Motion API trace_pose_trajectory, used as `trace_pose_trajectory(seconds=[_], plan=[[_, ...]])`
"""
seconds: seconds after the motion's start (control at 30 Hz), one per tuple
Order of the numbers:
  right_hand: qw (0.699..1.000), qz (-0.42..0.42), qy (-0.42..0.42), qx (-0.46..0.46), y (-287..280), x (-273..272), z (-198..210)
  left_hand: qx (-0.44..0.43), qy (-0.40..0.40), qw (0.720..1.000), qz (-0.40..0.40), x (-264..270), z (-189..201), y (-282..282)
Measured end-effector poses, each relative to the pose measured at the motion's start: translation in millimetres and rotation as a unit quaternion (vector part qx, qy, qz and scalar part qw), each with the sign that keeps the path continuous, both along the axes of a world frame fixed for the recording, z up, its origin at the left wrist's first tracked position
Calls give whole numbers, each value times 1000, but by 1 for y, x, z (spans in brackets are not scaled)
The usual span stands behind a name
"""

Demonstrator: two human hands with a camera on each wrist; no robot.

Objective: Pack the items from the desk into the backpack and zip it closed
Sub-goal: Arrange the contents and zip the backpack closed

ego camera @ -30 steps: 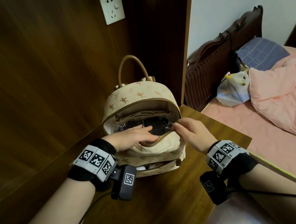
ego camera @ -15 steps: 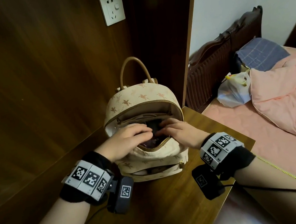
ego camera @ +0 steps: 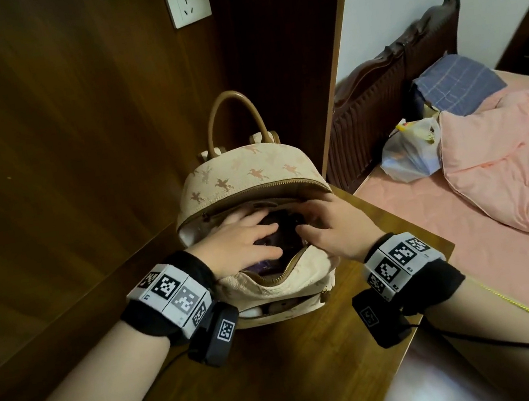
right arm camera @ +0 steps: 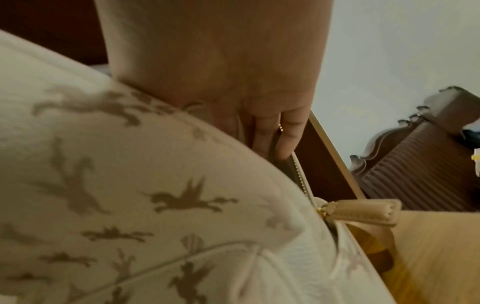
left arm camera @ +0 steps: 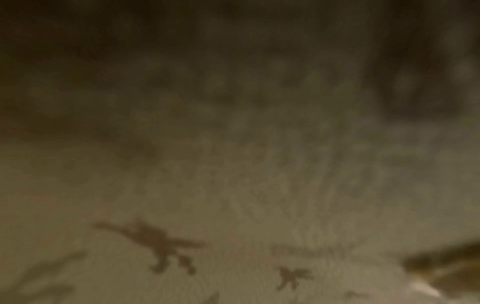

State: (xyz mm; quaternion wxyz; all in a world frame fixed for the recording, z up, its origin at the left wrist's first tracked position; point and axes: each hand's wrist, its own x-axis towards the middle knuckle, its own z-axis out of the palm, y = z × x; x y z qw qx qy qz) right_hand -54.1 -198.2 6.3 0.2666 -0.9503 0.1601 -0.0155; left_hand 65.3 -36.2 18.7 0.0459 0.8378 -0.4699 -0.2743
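Hands first: you have two in view, both reaching into one cream fabric backpack (ego camera: pixel 246 182) printed with small winged horses, which stands upright on the brown wooden desk (ego camera: pixel 286 387) against the wall panel. Your left hand (ego camera: pixel 235 243) lies with fingers spread and fairly straight over dark contents inside the unzipped main compartment. Your right hand (ego camera: pixel 333 227) mirrors it just beside, fingers extended, tips at the opening's edge. One tan leather zipper pull (right arm camera: pixel 363 211) hangs at the backpack's right side. One tan loop handle (ego camera: pixel 235 114) stands on top.
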Motion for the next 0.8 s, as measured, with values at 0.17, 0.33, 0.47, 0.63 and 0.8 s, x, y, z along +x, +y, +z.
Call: trace_pose_trajectory(seconds=[0.17,0.33,0.47,0.63,0.8], plan=[[998,-16,39,-56,2,7,-5,10,-29,999,-38,2,-3,2],[997,0,68,-34,-4,9,-6,20,-55,997,-39,3,7,0],[998,15,64,-15,-4,7,-7,31,-55,997,-54,3,10,-3],[995,9,88,-41,-2,6,-3,55,-27,997,-46,0,12,-4],[993,7,95,-65,1,3,-1,50,-20,998,-36,-5,13,-2]])
